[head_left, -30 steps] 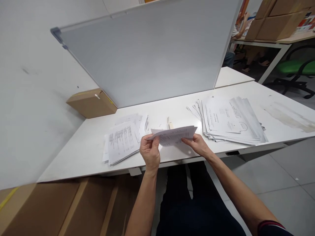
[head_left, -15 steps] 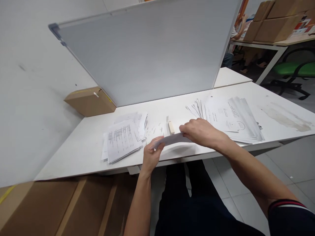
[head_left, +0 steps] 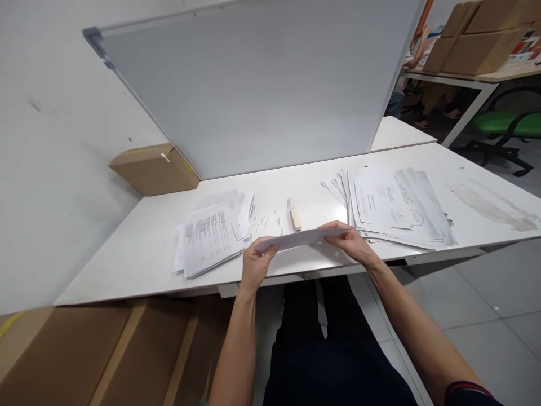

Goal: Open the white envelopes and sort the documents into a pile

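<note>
The sheet (head_left: 302,239) pinched between the left hand (head_left: 255,265) and the right hand (head_left: 350,241) shows almost edge-on, so its face is hidden. Print on the left pile (head_left: 209,237) and the right pile (head_left: 393,206) is too small to read. The whiteboard (head_left: 262,90) is cut off by the top edge and hides most of a person (head_left: 416,51) at far right.

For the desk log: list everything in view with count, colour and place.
paper sheet: one, white, held over table's near edge
left pile: one, white printed, table left
right pile: one, white printed, table right
small tool: one, beige, table middle
table: one, white, centre
whiteboard: one, pale grey, tilted at table's back
cardboard box: one, brown, behind table, left
chair: one, green, far right
left hand: one, grips sheet's left end
right hand: one, grips sheet's right end
</note>
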Action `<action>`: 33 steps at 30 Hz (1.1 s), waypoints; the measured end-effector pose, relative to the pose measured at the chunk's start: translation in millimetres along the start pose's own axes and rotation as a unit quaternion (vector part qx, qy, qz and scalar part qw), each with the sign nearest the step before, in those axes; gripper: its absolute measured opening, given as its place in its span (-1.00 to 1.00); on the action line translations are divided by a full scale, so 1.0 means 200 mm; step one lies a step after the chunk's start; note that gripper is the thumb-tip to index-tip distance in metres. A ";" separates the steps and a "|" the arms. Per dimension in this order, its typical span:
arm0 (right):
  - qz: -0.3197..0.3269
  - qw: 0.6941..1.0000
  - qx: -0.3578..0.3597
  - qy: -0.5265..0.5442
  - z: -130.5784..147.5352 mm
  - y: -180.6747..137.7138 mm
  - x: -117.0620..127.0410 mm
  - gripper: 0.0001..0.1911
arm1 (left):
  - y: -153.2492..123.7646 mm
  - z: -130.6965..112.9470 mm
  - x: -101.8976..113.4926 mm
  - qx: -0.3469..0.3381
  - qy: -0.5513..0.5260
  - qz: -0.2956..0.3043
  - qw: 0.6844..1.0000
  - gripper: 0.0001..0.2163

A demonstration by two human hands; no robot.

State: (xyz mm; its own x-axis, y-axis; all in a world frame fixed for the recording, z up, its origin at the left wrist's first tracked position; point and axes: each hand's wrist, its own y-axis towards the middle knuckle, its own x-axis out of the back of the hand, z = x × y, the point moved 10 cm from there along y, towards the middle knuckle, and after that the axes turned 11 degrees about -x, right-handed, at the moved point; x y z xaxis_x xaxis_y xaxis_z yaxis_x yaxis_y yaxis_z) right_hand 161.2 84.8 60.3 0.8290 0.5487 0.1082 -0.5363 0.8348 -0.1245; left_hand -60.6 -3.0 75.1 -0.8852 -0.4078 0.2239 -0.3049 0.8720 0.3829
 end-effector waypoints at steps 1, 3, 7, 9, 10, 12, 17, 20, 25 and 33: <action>0.001 1.000 -0.002 0.002 -0.01 0.00 -0.01 -0.67 | 0.00 0.00 -0.01 -0.001 -0.010 0.013 1.000 -0.80; 0.003 1.000 -0.004 0.001 -0.02 0.01 -0.02 -0.68 | 0.02 -0.01 -0.02 -0.008 -0.029 0.021 0.999 -0.76; 0.008 1.000 0.004 -0.002 -0.02 0.03 -0.02 -0.72 | 0.05 0.02 0.00 -0.011 -0.050 0.002 0.999 -0.63; 0.001 1.000 0.011 -0.016 -0.02 0.05 -0.02 -0.74 | 0.06 0.04 0.00 -0.005 -0.040 0.005 0.999 -0.65; -0.006 1.000 0.013 -0.025 -0.02 0.06 -0.02 -0.76 | 0.06 0.05 0.00 -0.002 -0.031 0.007 0.999 -0.69; -0.015 0.999 0.014 -0.039 -0.02 0.08 -0.01 -0.76 | 0.06 0.08 0.00 0.006 -0.014 0.015 1.000 -0.77; -0.011 0.999 0.031 -0.038 0.03 0.08 -0.03 -0.75 | 0.05 0.10 0.02 0.013 -0.029 0.000 0.999 -0.78; -0.010 0.998 0.015 -0.054 0.02 0.07 -0.04 -0.74 | 0.05 0.14 -0.02 0.023 -0.070 0.028 0.997 -0.75; -0.010 0.999 -0.021 -0.037 -0.04 0.09 -0.05 -0.75 | 0.04 0.21 -0.03 0.043 -0.082 0.028 0.995 -0.72; -0.035 0.998 -0.055 -0.017 -0.10 0.12 -0.03 -0.69 | 0.02 0.28 -0.04 0.074 -0.074 0.032 0.994 -0.72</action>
State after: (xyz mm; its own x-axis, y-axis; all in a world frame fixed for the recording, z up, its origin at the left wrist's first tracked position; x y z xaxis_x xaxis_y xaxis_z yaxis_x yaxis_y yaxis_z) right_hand 147.0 100.6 37.0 0.8570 0.4917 0.1543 -0.4544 0.8623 -0.2236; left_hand -74.1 19.1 24.4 -0.9432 -0.3149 0.1060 -0.2843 0.9300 0.2331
